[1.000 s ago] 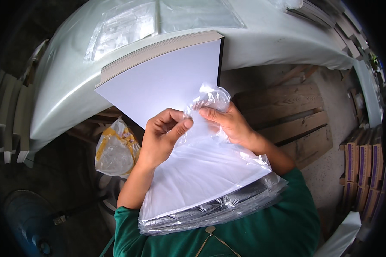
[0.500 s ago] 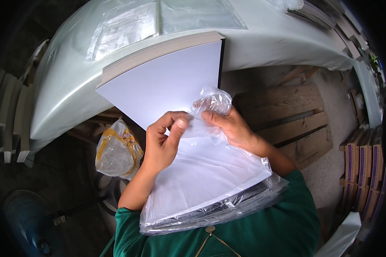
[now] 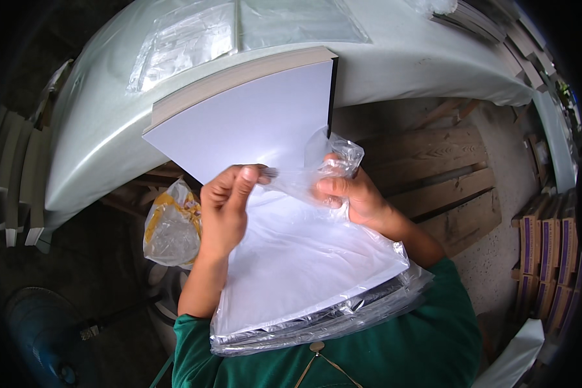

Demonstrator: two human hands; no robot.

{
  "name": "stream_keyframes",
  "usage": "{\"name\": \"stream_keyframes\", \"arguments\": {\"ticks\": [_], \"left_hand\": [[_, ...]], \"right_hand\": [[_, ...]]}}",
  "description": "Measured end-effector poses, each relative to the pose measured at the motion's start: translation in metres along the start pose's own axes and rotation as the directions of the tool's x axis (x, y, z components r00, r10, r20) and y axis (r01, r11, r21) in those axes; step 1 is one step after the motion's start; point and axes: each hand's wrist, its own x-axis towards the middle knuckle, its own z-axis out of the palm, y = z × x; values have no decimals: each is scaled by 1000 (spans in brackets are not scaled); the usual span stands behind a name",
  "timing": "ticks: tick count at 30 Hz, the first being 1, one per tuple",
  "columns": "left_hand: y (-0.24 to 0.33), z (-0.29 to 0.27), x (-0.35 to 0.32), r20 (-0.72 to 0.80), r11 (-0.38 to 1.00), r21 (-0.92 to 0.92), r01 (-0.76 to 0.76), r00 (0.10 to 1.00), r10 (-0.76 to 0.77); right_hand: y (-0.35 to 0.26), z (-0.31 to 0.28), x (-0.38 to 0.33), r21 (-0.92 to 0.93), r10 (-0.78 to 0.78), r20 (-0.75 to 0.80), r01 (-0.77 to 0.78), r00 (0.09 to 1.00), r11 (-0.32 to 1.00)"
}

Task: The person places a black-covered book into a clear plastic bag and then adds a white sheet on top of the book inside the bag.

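Table (image 3: 97, 142) under pale sheeting spans the far side; a white book (image 3: 239, 123) leans from its edge toward the person, lower half inside a clear plastic bag (image 3: 317, 284). Left hand (image 3: 226, 207) and right hand (image 3: 352, 194) pinch the bag's mouth, apparently closed on film.

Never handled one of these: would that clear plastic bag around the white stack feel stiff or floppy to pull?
Probably floppy: the bag bunches and wrinkles where the left hand and right hand pinch it. Likely slippery too, since it looks glossy. The stack inside seems stiff, keeping flat.
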Motion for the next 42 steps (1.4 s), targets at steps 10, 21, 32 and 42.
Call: {"name": "stream_keyframes", "arguments": {"ticks": [10,21,32,42], "left_hand": [[5,-36,-2,695,971,-167,169,719,-5],[-8,-83,-13,390,881,-399,254,917,-87],[-19,-93,-41,245,420,-864,277,961,-128],[35,-103,31,-82,478,852,-215,846,526]], "right_hand": [[-27,-8,2,-209,56,142,-25,988,978],[-29,-58,0,156,155,325,-214,933,964],[1,-30,3,-67,-111,-433,91,895,994],[-67,11,66,-881,-753,416,21,510,-473]]}}
